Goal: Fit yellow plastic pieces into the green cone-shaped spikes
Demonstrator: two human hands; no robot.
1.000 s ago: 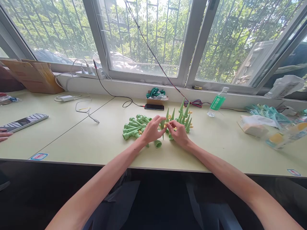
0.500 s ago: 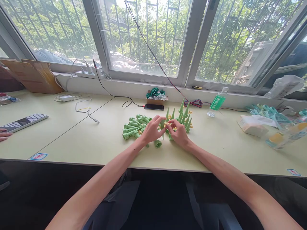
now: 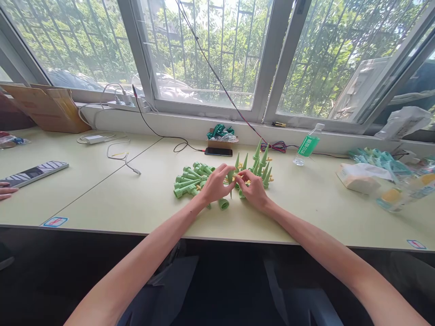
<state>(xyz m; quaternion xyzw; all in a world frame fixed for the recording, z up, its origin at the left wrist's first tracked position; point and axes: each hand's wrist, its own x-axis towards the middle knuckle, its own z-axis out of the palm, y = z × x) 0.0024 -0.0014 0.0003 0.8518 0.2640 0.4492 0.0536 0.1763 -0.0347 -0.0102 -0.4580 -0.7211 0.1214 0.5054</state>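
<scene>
Pinched point-down in my left hand [image 3: 215, 184] is a green plastic watering spike [image 3: 230, 177]. The fingers of my right hand [image 3: 254, 189] close on a small yellow valve [image 3: 237, 176] at the side of that spike; the fingertips partly cover it. To the left lies a heap of green watering spikes [image 3: 187, 184], some with yellow pieces. Behind and right of my right hand, several spikes [image 3: 263, 158] stand tip-up with yellow valves at their sides. One spike's round threaded end [image 3: 223, 204] faces me below my left hand.
Behind the spikes are a black phone [image 3: 218, 151] on a cable and a small box [image 3: 221, 134]. A water bottle [image 3: 307, 145] and a tissue pack [image 3: 358, 178] stand to the right. At far left, another person's hand [image 3: 6, 191] is beside a patterned tablet-like object [image 3: 37, 173].
</scene>
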